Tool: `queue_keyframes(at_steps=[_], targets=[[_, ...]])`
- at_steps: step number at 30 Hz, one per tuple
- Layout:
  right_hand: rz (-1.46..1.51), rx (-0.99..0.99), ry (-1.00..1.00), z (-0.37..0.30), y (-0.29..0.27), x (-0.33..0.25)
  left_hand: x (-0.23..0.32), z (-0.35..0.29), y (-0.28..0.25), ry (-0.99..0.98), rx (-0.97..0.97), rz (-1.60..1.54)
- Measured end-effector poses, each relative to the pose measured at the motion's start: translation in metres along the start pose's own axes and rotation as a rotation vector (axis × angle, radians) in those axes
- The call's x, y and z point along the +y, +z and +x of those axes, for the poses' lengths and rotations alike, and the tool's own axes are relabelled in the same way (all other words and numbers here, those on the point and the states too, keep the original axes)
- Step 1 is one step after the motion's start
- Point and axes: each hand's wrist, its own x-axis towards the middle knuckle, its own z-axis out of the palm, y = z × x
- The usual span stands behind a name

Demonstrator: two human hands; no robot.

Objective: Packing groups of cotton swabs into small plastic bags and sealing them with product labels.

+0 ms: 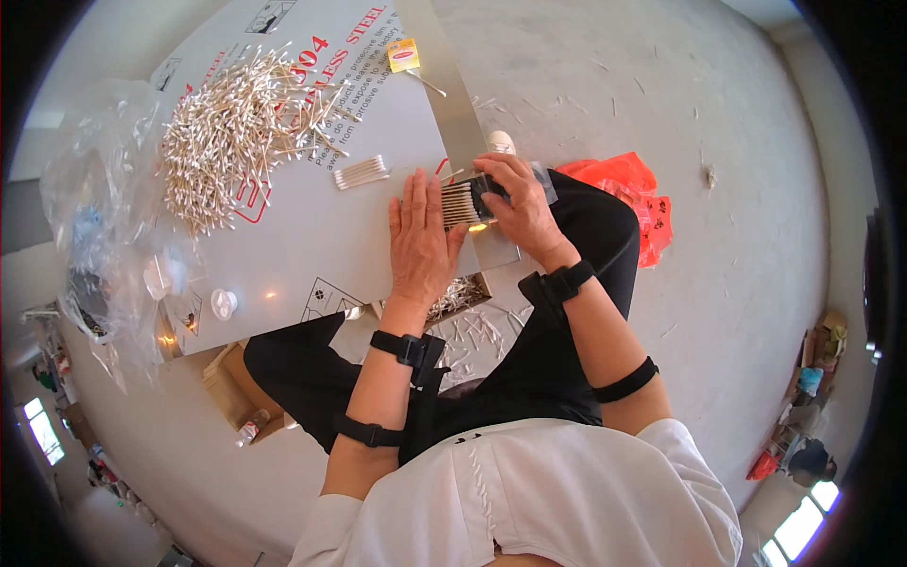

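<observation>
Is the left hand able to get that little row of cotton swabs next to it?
Probably yes: the little row of cotton swabs lies just left of the left hand, and nothing seems to stand between them. But that hand looks busy beside other swabs.

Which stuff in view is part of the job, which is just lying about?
Part of the job, judging by the hands:
- swab row, left hand at it
- dark packet, right hand on it
- swab bundle, swab pile

Apparently lying about:
- red bag
- clear bottle
</observation>
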Motion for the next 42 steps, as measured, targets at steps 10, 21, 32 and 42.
queue_keyframes(at_steps=[10, 21, 32, 42], targets=[[-0.235, -0.17, -0.151, 0.01, 0.0, 0.007, 0.004, 0.0, 0.003, -0.029, -0.108, 0.125], [-0.181, -0.221, -0.143, 0.002, -0.009, 0.006, 0.009, -0.002, -0.002, -0.014, -0.099, 0.114], [-0.296, -0.096, 0.209, -0.007, -0.005, -0.009, 0.009, -0.002, 0.002, 0.003, -0.099, 0.111], [-0.719, -0.439, 0.327, 0.03, 0.005, -0.04, 0.002, -0.003, 0.001, 0.029, -0.149, 0.136]])
